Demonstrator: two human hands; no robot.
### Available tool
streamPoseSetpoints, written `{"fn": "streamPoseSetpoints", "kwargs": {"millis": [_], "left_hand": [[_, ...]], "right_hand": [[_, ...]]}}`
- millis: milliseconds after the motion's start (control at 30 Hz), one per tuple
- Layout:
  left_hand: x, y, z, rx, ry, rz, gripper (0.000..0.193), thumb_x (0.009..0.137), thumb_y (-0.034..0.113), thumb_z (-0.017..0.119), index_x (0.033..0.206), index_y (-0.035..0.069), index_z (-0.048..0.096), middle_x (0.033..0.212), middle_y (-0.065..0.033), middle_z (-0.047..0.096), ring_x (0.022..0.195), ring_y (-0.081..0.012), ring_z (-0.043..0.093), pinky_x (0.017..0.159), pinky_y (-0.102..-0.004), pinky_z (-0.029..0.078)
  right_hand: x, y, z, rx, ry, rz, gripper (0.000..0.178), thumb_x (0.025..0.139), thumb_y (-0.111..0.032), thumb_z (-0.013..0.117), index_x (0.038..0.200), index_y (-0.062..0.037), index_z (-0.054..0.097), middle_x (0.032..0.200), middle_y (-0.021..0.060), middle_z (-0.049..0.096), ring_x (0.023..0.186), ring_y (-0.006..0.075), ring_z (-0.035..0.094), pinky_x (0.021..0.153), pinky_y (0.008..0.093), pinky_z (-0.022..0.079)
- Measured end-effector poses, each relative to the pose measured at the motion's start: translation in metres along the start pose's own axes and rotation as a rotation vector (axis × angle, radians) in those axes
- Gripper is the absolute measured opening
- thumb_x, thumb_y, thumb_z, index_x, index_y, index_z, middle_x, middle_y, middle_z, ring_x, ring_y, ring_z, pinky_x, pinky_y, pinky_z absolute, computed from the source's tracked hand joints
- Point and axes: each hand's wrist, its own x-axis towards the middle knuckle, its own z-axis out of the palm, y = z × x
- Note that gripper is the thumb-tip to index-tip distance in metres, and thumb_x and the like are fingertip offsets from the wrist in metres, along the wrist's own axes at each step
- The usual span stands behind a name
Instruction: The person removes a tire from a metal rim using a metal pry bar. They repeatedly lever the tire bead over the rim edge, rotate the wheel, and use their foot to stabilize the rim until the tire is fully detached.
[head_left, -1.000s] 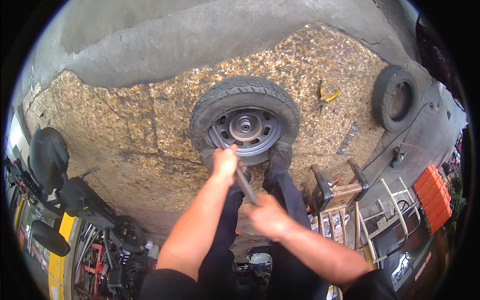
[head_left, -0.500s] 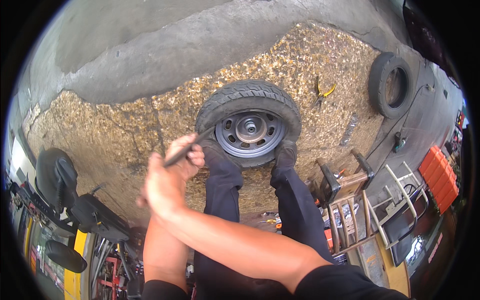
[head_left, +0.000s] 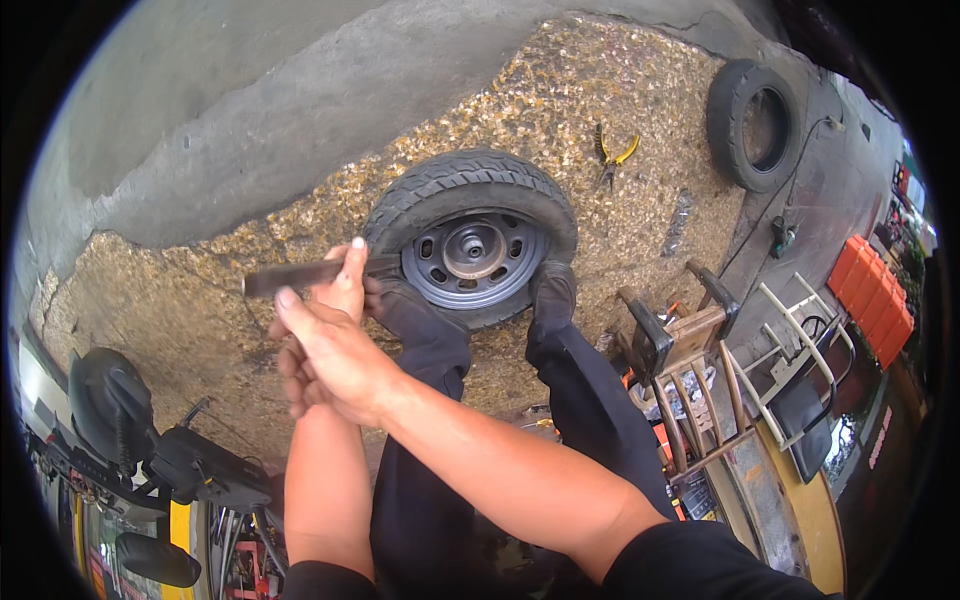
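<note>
A tyre (head_left: 470, 182) on a grey metal wheel rim (head_left: 468, 293) lies in front of me, held between my dark shoes. At the rim's left edge, a dark tyre lever (head_left: 292, 277) reaches in between tyre and rim and points out leftward, almost level. My left hand (head_left: 345, 290) is closed around the lever, thumb up. Crossed over my left forearm, my right hand (head_left: 335, 358) is open just below the lever, its fingers apart. Whether the right thumb touches the lever, I cannot tell.
Yellow-handled pliers (head_left: 615, 155) and a loose tyre (head_left: 752, 125) lie on the speckled floor beyond. On the right are a wooden stool (head_left: 690, 345), a pale metal frame (head_left: 800, 340) and an orange case (head_left: 870, 300). Dark scooter-like parts (head_left: 200, 465) stand at the left.
The lever's outer end has swung away from me and left, from slanting to nearly level. My right hand has opened out below it. My view has shifted slightly.
</note>
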Motion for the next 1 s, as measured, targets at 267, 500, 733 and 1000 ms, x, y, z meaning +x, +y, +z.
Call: {"fn": "streamPoseSetpoints", "kwargs": {"millis": [267, 500, 733, 1000], "left_hand": [[0.043, 0.098, 0.023, -0.577, 0.463, 0.190, 0.031, 0.097, 0.027, 0.051, 0.068, 0.016, 0.051, 0.054, 0.0001, 0.038, 0.056, -0.0170, 0.048, 0.072, -0.0437, 0.048], [-0.060, 0.115, 0.069, 0.834, -0.253, 0.840, 0.013, 0.078, 0.014, 0.067, 0.073, 0.003, 0.065, 0.068, -0.0136, 0.065, 0.064, -0.0275, 0.064, 0.063, -0.0385, 0.053], [-0.078, 0.001, 0.133, 1.289, -0.687, 1.112, 0.027, 0.074, 0.010, 0.066, 0.101, 0.011, 0.068, 0.091, -0.0144, 0.066, 0.084, -0.0328, 0.067, 0.091, -0.0470, 0.048], [0.012, -0.082, 0.203, 0.069, -0.237, -0.326, 0.029, 0.096, 0.019, 0.055, 0.117, -0.001, 0.054, 0.085, -0.0103, 0.060, 0.062, -0.0182, 0.058, 0.050, -0.0326, 0.049]], "right_hand": [[-0.067, -0.006, -0.080, -0.062, 0.118, 0.034, 0.036, 0.104, -0.041, 0.048, 0.105, -0.0049, 0.052, 0.071, 0.0029, 0.056, 0.054, 0.0133, 0.057, 0.049, 0.0304, 0.052], [-0.165, -0.055, -0.147, 0.199, 0.060, -0.087, 0.071, 0.098, -0.065, 0.039, 0.127, -0.0012, 0.050, 0.094, 0.0165, 0.066, 0.082, 0.0284, 0.069, 0.068, 0.0436, 0.059], [-0.221, 0.003, -0.153, 0.043, 0.284, 0.197, 0.021, 0.099, -0.017, 0.055, 0.116, -0.0061, 0.050, 0.072, 0.0053, 0.055, 0.051, 0.0169, 0.053, 0.046, 0.0334, 0.048], [-0.128, 0.086, -0.174, 0.410, 0.618, -0.056, 0.027, 0.099, -0.027, 0.061, 0.083, -0.0113, 0.045, 0.053, -0.0002, 0.041, 0.037, 0.0128, 0.038, 0.035, 0.0301, 0.030]]}}
